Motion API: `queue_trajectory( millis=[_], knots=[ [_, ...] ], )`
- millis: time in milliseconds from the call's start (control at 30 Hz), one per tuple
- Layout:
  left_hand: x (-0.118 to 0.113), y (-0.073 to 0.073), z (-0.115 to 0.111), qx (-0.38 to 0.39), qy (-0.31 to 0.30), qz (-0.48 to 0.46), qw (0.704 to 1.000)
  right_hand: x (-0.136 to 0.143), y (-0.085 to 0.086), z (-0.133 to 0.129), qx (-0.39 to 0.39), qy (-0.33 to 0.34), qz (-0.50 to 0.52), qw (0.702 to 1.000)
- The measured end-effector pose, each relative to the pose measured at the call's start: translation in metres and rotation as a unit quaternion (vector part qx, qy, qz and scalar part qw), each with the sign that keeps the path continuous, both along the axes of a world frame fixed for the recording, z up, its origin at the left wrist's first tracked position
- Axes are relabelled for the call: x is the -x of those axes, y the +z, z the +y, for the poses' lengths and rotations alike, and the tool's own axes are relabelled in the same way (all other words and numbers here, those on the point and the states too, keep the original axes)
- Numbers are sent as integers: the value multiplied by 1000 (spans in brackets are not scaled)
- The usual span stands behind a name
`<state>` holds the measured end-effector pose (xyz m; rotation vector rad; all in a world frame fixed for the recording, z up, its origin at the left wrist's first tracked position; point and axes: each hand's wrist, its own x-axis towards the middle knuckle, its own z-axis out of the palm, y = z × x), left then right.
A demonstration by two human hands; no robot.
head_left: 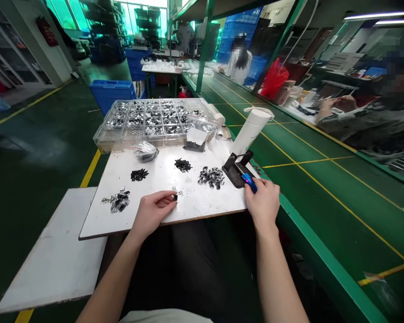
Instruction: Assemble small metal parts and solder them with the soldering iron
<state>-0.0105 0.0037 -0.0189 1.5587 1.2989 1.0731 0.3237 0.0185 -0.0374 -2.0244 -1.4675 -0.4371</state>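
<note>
Between thumb and fingertips, my left hand point(155, 210) pinches a small black part point(175, 197) just above the white board point(191, 204). My right hand point(263, 199) is closed around a blue pen-like tool point(249, 182), whose tip end lies at a black stand point(234, 174). Tiny clear pieces point(178, 191) lie just behind my left fingertips. Shiny black and silver parts point(211, 177) are heaped between my hands. Two piles of small black pieces point(139, 174) point(182, 165) sit farther back, and flat shiny pieces point(120, 200) lie at the left.
A compartment tray point(124, 139) full of small parts stands at the back, with plastic bags point(146, 151) point(195, 140) before it. A white bottle point(251, 130) stands behind the stand. A green conveyor point(306, 175) runs along the right, with a person's hands point(338, 105) beyond it.
</note>
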Motion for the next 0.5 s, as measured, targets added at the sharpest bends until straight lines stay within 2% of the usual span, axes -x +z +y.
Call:
queue_trajectory(
  millis=[100, 167, 200, 267, 367, 500],
  knots=[
    [-1, 0, 2, -6, 1, 4, 1000, 25, -12, -7, -145, 97, 17, 984],
    [0, -1, 4, -10, 1, 4, 1000, 46, -20, -13, -195, 215, 49, 956],
    [0, -2, 5, -12, -2, 3, 1000, 55, -25, -15, -202, 238, 54, 948],
    [0, -3, 5, -15, -12, -2, 1000, 67, -32, -20, -220, 255, 60, 940],
    [-2, 0, 4, -23, -26, 6, 999, 71, -37, -22, -246, 257, 57, 933],
    [-24, 16, 3, -51, -34, 44, 997, 66, -37, -24, -242, 277, 34, 929]
  ],
)
